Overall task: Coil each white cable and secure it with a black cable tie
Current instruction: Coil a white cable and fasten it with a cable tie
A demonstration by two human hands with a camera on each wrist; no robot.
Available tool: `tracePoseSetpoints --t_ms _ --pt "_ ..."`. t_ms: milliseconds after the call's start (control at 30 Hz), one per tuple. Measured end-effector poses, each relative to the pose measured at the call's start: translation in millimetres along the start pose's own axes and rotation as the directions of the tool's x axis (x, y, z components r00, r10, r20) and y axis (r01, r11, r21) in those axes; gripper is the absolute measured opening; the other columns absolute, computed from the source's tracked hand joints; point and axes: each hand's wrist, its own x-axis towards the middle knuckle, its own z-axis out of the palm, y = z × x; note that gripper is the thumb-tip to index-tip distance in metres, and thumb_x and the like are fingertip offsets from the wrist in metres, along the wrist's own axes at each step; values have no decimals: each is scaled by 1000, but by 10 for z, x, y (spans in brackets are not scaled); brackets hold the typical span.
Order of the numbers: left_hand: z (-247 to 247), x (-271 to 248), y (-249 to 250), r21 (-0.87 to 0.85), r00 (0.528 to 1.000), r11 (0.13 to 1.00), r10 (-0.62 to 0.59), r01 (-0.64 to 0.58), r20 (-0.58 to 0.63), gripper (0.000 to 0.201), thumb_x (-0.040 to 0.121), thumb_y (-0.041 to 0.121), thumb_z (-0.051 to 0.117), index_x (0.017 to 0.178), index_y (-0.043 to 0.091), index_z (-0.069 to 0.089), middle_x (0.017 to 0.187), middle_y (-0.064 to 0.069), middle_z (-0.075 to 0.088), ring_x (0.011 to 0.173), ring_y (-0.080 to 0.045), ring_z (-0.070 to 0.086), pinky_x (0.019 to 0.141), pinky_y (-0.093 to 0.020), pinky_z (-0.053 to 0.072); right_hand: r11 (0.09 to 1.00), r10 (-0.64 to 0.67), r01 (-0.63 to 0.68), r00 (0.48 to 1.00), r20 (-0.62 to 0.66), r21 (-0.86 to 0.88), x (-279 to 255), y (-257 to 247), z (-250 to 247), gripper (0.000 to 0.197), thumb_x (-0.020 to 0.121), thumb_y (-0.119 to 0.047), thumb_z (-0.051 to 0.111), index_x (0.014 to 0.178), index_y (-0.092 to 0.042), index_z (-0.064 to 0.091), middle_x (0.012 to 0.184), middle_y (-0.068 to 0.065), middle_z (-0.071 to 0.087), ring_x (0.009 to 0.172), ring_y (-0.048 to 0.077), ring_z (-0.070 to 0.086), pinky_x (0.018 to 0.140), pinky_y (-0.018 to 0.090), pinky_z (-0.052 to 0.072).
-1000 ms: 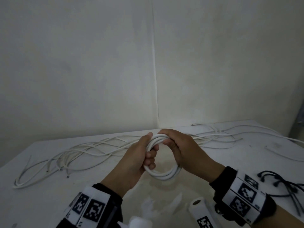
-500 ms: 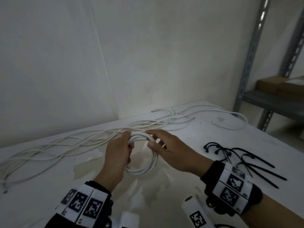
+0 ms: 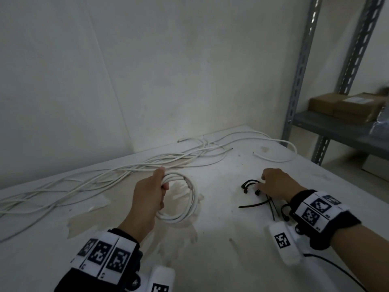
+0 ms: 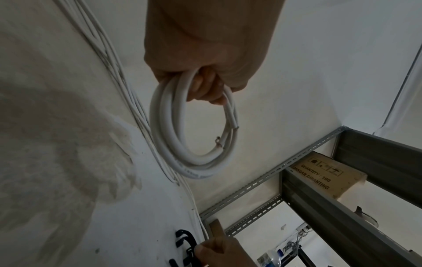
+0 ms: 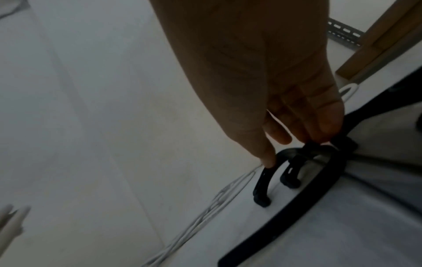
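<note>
A white cable wound into a small coil hangs just above the white table. My left hand grips its upper left side, fingers curled through the loop. In the left wrist view the coil dangles from that hand with both cut ends showing. To the right lies a small heap of black cable ties. My right hand reaches down onto them. In the right wrist view its thumb and fingertips touch curved ties with nearly straight fingers; none is lifted.
Several loose white cables sprawl along the back of the table by the wall. A grey metal shelf rack stands past the table's right edge, with cardboard boxes on it. A worn patch marks the tabletop.
My right hand has let go of the coil and moved right onto the black ties. The left hand keeps the coil alone. The head view has swung right.
</note>
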Motion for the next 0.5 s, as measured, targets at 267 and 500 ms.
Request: tracePoseSetpoints --t_ms 267,500 --pt "-29 46 12 14 1000 1000 -1 2 -14 46 94 33 45 54 9 46 30 9 32 27 -6 25 43 -23 24 999 9 -7 999 -53 51 178 -116 77 3 84 -3 53 85 -2 54 90 14 54 78 22 50 53 22 37" --pt "-144 89 15 -23 999 1000 9 -10 -39 45 93 32 45 54 10 47 33 8 33 31 -8 26 41 -23 24 994 54 -33 979 -199 104 229 -94 101 15 83 -11 61 88 3 63 95 14 63 86 28 60 67 28 44"
